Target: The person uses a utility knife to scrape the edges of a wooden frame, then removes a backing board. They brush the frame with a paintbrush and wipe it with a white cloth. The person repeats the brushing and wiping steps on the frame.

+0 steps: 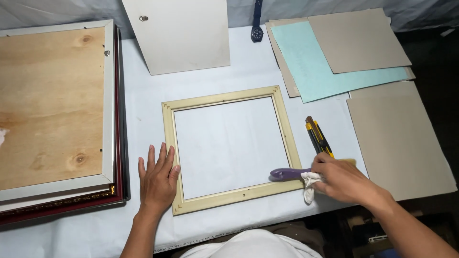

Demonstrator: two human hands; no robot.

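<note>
Your right hand [342, 179] is curled shut around a white cloth [310, 184], resting on the white surface [143, 105] just outside the lower right corner of the pale wooden frame [229, 148]. The purple tool [289, 173] lies directly left of that grip, its long axis running left-right across the frame's right rail, its end touching or under your fingers. Your left hand [158, 179] lies flat, fingers spread and empty, on the frame's lower left corner, forearm reaching straight up. A yellow utility knife [318, 137] sits just right of the frame.
</note>
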